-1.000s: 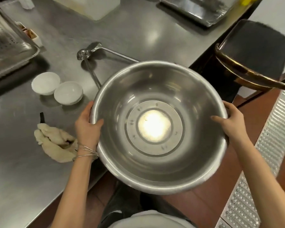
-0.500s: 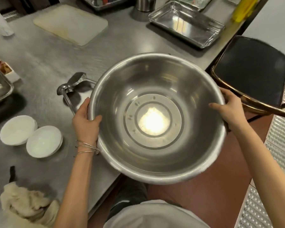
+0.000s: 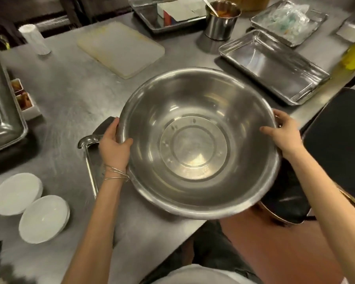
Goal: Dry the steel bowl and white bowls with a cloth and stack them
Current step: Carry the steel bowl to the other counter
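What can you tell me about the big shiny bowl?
The steel bowl is wide, round and shiny grey metal, with a rolled rim and a flat bottom marked by ring shapes. It is empty and faces up, tilted a little. The left hand and right hand grip its rim on opposite sides, over the edge of the steel counter.
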Demonstrator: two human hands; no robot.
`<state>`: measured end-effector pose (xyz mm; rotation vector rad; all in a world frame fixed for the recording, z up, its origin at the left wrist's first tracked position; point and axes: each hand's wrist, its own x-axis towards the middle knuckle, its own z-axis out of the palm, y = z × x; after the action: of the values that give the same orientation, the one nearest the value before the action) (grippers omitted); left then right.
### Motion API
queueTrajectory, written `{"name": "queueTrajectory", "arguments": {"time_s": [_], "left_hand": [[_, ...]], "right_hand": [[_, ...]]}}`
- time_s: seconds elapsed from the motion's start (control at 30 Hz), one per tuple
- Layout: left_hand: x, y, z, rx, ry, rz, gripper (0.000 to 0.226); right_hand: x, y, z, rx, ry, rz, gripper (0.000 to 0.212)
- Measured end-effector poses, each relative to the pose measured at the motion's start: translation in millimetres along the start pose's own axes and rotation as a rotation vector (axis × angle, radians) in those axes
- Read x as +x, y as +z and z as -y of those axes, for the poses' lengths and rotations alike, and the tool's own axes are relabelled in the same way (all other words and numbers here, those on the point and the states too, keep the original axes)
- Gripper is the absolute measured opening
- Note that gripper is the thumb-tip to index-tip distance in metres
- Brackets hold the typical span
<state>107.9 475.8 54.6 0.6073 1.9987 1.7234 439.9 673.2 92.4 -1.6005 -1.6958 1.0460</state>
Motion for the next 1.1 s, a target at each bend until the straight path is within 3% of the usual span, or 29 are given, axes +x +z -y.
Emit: {"name": "queueTrajectory", "arguments": {"time_s": [0.37, 0.53, 0.83, 1.1], "left_hand": [[91.1, 77.6, 0.4, 0.023, -0.069, -0.151, 0.057], [128.2, 107.0, 1.3, 0.042, -0.121, -0.234, 0.065], [163.9, 133.3, 13.1, 0.114, -0.115, -0.266, 0.062], [177.0, 136.6, 26.8, 0.163, -0.163, -0.283, 0.065]], "right_hand": [[194.8, 51.1, 22.8, 0.012, -0.068, 0.234, 0.063], [257.6, 72.6, 30.0, 0.014, -0.094, 0.294, 0.058], [313.3, 99.2, 32.5, 0.070, -0.102, 0.379, 0.066], [337.0, 117.9, 31.7, 0.014, -0.110, 0.373, 0.058]]}}
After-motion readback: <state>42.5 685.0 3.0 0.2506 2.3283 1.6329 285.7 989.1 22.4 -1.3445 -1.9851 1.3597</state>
